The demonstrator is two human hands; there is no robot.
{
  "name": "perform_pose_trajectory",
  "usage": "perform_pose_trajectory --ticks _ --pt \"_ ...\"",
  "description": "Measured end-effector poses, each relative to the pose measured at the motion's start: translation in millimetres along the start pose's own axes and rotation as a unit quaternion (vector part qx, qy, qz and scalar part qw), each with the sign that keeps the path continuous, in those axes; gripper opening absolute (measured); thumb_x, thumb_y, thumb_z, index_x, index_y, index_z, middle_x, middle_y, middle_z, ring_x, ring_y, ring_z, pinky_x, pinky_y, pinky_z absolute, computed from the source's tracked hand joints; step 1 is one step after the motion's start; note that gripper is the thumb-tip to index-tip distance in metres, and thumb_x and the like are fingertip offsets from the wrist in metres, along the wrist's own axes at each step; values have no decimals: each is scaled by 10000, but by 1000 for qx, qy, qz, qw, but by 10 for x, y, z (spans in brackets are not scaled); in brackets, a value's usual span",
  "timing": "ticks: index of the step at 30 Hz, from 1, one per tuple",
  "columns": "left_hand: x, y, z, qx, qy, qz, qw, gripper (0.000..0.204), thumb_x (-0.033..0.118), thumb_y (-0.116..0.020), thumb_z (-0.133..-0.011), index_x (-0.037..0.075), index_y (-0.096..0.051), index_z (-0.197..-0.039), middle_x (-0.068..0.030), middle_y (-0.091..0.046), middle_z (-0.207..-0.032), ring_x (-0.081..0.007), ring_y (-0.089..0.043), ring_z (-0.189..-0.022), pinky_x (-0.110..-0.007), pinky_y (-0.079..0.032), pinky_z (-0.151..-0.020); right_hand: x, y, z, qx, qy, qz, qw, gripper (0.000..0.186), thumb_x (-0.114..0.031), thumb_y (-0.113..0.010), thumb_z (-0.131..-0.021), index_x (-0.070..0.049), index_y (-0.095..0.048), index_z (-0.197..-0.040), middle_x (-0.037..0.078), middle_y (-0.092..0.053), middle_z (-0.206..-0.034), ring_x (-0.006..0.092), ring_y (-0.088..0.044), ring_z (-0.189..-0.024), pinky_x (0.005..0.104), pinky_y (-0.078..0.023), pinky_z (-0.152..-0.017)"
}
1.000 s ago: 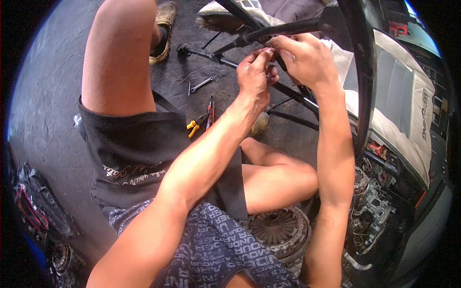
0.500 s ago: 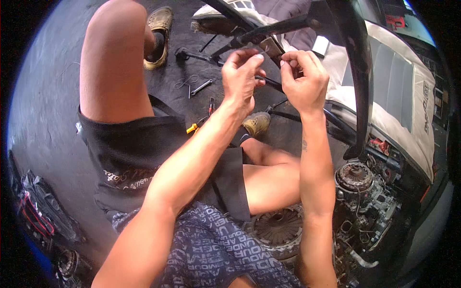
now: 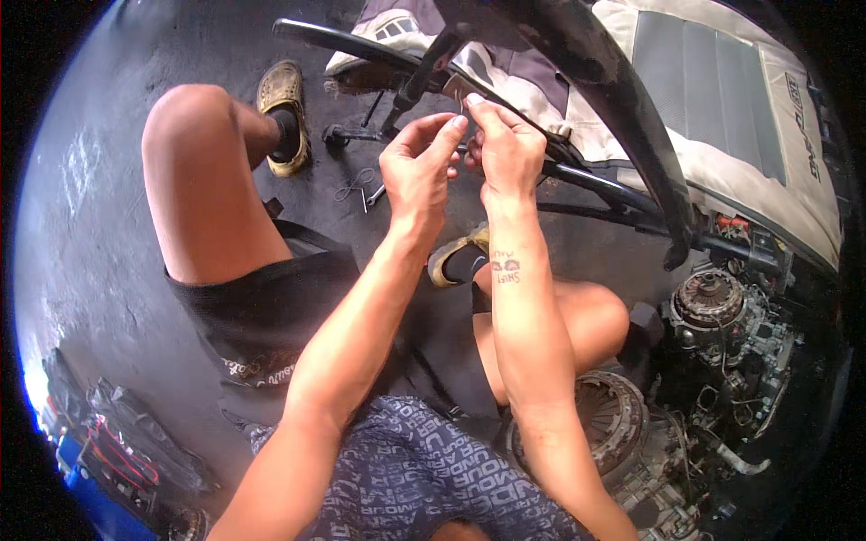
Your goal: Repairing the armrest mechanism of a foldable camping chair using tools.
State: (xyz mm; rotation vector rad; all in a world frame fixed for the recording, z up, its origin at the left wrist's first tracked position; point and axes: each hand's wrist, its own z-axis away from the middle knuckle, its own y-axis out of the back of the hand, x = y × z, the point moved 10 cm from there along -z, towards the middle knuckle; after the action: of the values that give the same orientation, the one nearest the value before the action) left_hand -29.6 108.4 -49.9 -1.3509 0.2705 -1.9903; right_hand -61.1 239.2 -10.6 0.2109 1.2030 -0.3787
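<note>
Both hands are raised close together in front of a black metal frame (image 3: pixel 622 99). My left hand (image 3: pixel 419 167) is closed, thumb against fingertips, at a thin wire-like strand (image 3: pixel 461 106). My right hand (image 3: pixel 508 149) pinches at the same strand from the other side, its thumb and forefinger near the left thumb tip. The strand is so fine that its full length and ends cannot be made out. Behind the fingertips is a small brownish flat piece (image 3: pixel 456 87) by the frame.
A wrench (image 3: pixel 374 197) and a looped thin wire (image 3: pixel 347 189) lie on the dark floor. A beige and grey covered seat (image 3: pixel 713 99) stands beyond the frame. Greasy engine parts (image 3: pixel 722 307) and a round clutch-like part (image 3: pixel 613 424) sit at right. Dark bags (image 3: pixel 135 442) lie lower left.
My view has shifted, so the frame and seat sit differently. My right hand has come nearer the left, and the fingertips now almost meet.
</note>
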Motion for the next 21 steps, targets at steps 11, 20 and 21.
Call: perform_pose_trajectory --ticks 11,20,21 --pt "145 -73 -67 -43 -14 -62 997 219 160 -736 -860 -2 -699 -1003 -12 -685 -791 -39 -566 -613 -187 -394 -521 229 -112 -106 -34 -14 -125 991 118 -121 -738 -814 -5 -719 -823 20 -616 -616 73 -496 -438 213 -378 -385" --pt "102 -50 -103 -44 6 -79 996 217 163 -727 -869 -5 -695 -1002 -22 -679 -811 -49 -568 -611 -180 -417 -540 250 -29 42 -12 -56 -123 991 163 -72 -603 -862 14 -704 -957 -33 -537 -642 48 -443 -528 206 -339 -460" --pt "100 -55 -107 -47 6 -81 996 217 163 -727 -869 -5 -695 -1002 -22 -679 -811 -49 -568 -611 -180 -417 -540 254 -26 39 -19 -52 -121 991 145 -89 -639 -865 -18 -714 -966 -37 -582 -678 35 -452 -537 194 -345 -469"
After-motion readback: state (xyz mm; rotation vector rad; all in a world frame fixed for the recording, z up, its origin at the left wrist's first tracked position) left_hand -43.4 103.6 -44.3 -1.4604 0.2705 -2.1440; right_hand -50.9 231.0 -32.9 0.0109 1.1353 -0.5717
